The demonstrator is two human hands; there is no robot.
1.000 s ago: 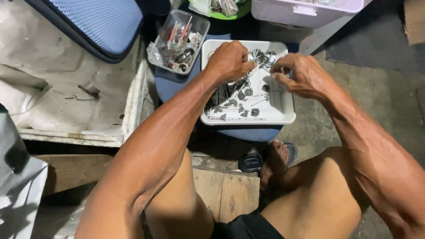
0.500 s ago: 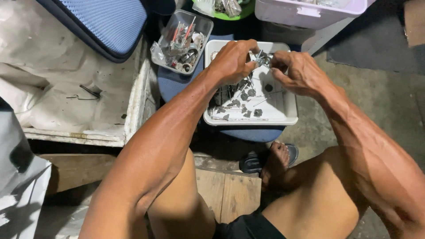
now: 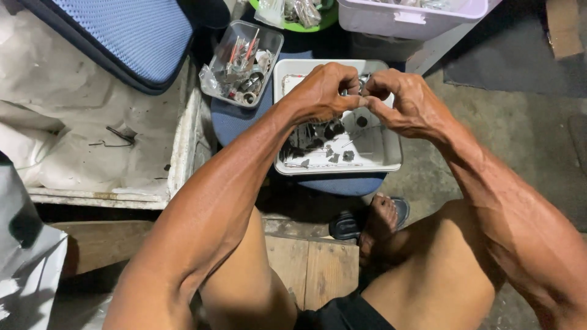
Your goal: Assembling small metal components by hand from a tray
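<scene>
Both hands meet above a white rectangular tray (image 3: 385, 160) that rests on a blue round seat (image 3: 342, 184). Between them sits a small metal part (image 3: 362, 85), silvery and shiny, mostly covered by the fingers, so its exact shape cannot be told. The left hand (image 3: 321, 93) is curled into a loose fist, its thumb and forefinger pinched on the part's near side. The right hand (image 3: 406, 101) comes in from the other side, its fingers (image 3: 378, 85) bent and closing on the same part, the thumb tip touching the left thumb. The part is held in the air over the tray's far half, clear of the tray floor.

In the tray lie many small dark and grey metal pieces (image 3: 318, 143), scattered mostly toward its near left corner. Just left of the tray stands a clear plastic box (image 3: 269, 40) holding more metal bits and some red-handled items. A blue padded cushion (image 3: 131, 36) lies farther left. A foot in a dark sandal (image 3: 348, 226) rests below the seat.
</scene>
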